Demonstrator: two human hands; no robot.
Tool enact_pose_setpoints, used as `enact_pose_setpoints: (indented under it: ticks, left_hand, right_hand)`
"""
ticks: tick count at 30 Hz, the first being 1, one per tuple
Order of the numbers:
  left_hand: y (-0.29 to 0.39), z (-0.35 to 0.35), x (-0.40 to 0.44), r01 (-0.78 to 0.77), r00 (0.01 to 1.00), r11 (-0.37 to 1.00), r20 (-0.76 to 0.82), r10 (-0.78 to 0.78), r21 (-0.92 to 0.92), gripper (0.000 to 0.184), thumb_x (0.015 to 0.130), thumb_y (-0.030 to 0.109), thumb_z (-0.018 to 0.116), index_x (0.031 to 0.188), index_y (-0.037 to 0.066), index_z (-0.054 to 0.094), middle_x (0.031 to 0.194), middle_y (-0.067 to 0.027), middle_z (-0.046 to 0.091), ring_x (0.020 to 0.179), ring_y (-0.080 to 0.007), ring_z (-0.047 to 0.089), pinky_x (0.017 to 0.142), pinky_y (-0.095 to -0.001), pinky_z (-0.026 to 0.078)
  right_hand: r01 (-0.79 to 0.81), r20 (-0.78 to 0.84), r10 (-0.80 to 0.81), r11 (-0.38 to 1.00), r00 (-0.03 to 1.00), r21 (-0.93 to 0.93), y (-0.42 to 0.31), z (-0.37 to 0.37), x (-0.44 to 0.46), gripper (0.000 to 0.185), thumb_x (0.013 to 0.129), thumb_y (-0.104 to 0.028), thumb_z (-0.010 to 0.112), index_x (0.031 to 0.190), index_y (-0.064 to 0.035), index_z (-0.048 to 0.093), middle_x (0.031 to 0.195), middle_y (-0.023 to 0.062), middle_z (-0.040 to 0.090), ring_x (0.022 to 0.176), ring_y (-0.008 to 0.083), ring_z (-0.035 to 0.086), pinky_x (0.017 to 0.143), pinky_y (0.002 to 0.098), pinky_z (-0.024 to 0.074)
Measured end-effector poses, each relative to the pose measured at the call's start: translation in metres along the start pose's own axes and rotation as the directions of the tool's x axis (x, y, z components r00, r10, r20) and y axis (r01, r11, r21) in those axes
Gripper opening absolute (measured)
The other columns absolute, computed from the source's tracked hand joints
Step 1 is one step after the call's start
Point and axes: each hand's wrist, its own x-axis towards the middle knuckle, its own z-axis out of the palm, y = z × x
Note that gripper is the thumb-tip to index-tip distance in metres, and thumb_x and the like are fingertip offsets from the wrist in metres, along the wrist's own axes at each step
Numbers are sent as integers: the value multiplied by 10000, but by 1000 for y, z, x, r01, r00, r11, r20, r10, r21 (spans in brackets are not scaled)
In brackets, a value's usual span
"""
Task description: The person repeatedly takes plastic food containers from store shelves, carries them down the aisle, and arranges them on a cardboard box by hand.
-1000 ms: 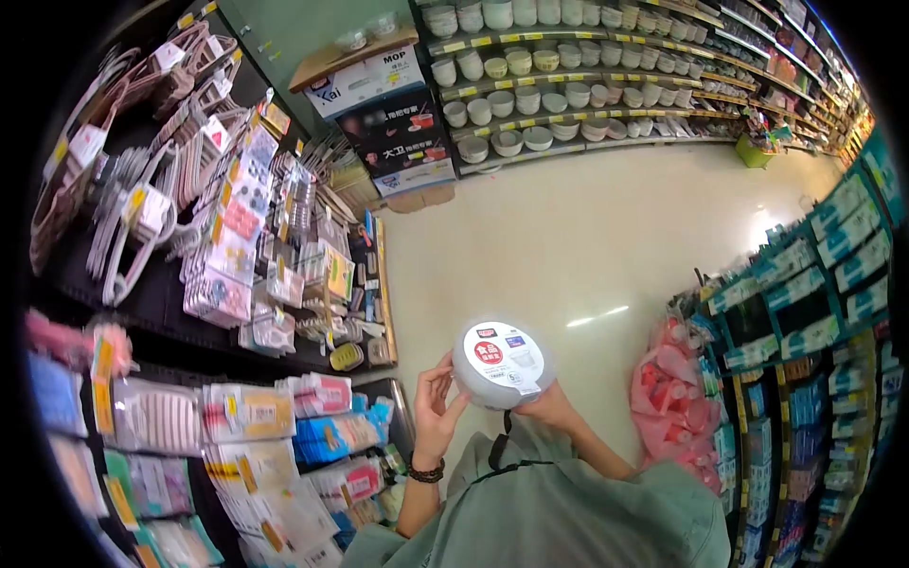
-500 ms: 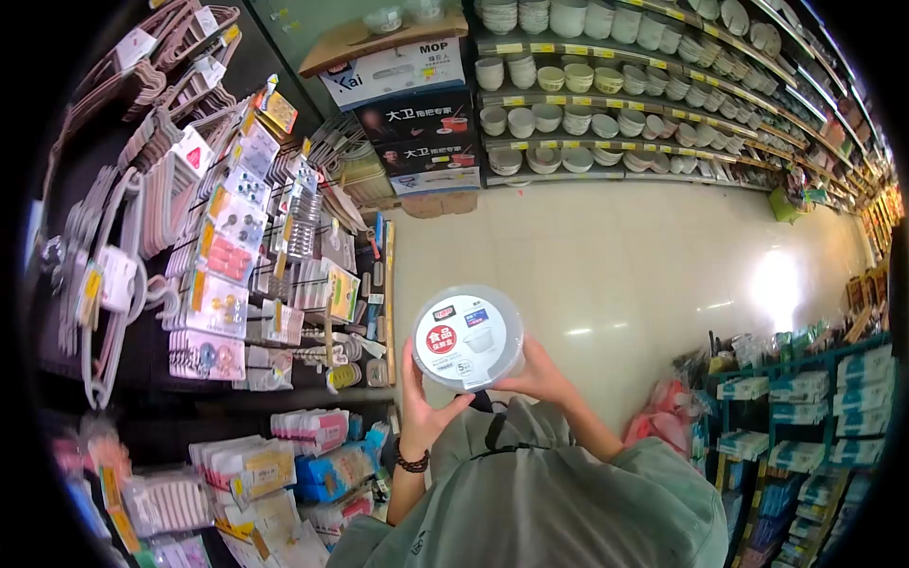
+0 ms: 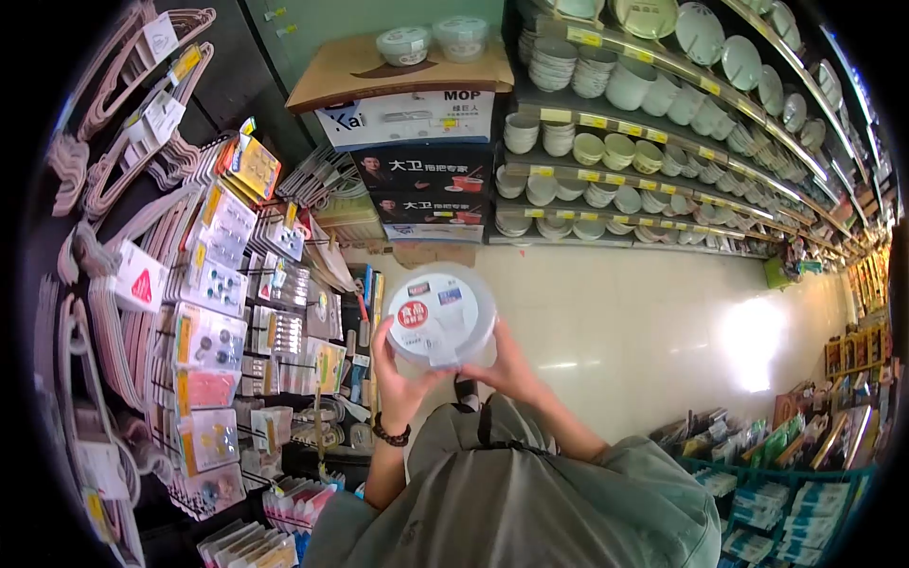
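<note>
A round translucent plastic container (image 3: 442, 315) with a white, red and blue label on its lid is held in front of my body. My left hand (image 3: 401, 381) grips its left and near side, the thumb along the near edge. On the right side my right hand (image 3: 508, 364) holds it, fingers round the rim. Beyond it, two similar lidded containers, one on the left (image 3: 404, 44) and one on the right (image 3: 461, 36), sit on a cardboard sheet (image 3: 331, 71) on top of stacked mop boxes (image 3: 426, 175).
Shelves of bowls (image 3: 606, 151) run along the back right. Hangers (image 3: 142, 284) and hanging packets (image 3: 210, 336) fill the left side. A teal rack (image 3: 805, 466) of packaged goods stands at the lower right. Tiled floor (image 3: 625, 331) lies between.
The view has moved toward the mop boxes, which look larger and nearer. The container, still in both hands, has shifted left and up in view. The pink bag at right has left the view.
</note>
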Motion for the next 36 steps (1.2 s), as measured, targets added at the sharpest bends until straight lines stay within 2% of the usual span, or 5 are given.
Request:
enact_pose_setpoints:
  ticks: [9,16,22,31,36]
  left_hand:
    - [-28,9,206,-43,980,996,-193,57,77,1041,678,64,908,1484,95,251,1440,-163,392,1325,-263,417,1124,-413,327]
    - [-64,2,387,-117,961,969,-223,166,218,1032,666,13,886,1464,98,237,1408,-163,390,1316,-277,417,1119,-422,343]
    - [-83,-6,511,-131,956,952,-220,195,278,986,703,30,876,1455,100,242,1413,-166,404,1302,-264,437,1114,-409,341]
    - [-122,-38,633,-70,930,928,-313,194,365,884,710,83,901,1380,75,323,1350,-172,446,1256,-250,457,1084,-399,357]
    - [-155,-57,682,-61,941,916,-283,184,396,852,736,134,895,1369,66,328,1345,-185,449,1261,-270,454,1096,-409,344]
  right_hand:
    - [113,-29,-109,928,994,355,7,3,193,676,939,-53,633,1532,-34,307,1525,173,400,1407,311,411,1096,434,418]
    - [256,-43,-257,906,966,338,46,3,389,678,957,-97,608,1544,-22,276,1575,182,342,1446,311,359,1129,433,370]
    - [193,10,-219,882,976,429,53,-8,524,677,947,-98,616,1527,-1,280,1568,208,339,1438,344,368,1132,435,365]
    - [40,206,-149,890,967,454,53,-11,618,548,982,-77,586,1481,-20,366,1470,180,461,1331,296,492,1086,384,431]
    - [144,100,-197,911,975,387,53,-9,643,351,966,-23,584,1308,17,516,1376,177,515,1280,262,523,1072,372,432]
